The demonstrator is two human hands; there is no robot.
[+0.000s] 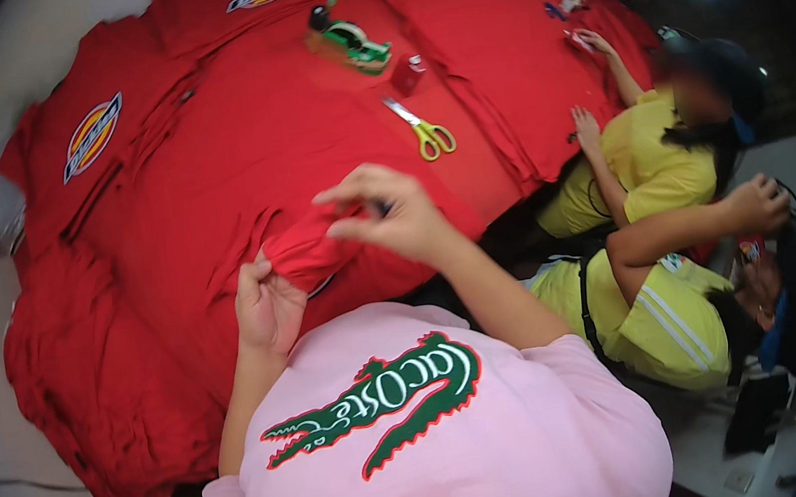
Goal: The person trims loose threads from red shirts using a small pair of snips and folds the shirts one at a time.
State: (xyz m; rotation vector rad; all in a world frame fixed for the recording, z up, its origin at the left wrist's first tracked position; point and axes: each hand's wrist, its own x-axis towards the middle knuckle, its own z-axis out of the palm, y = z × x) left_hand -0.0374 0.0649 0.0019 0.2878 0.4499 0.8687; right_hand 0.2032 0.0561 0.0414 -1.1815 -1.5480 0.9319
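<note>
My left hand [270, 308] is closed on a bunched edge of a red shirt [306, 252], lifting it a little off the pile in front of me. Close beside that edge is my right hand [395, 211], its fingers curled and the thumb and forefinger slightly apart at the cloth. A small dark object shows within the curl of the right hand, too hidden to name. Part of a printed patch on the cloth peeks out below the held edge. Beyond the right hand lie scissors [432, 140] with yellow handles, their blades pointing away from me.
Red shirts [165, 309] with oval logos cover the table. Past the scissors are a small red box [408, 74] and a green tape dispenser [356, 45]. To the right, two people in yellow shirts [654, 169] sit close; one has both hands on the red cloth.
</note>
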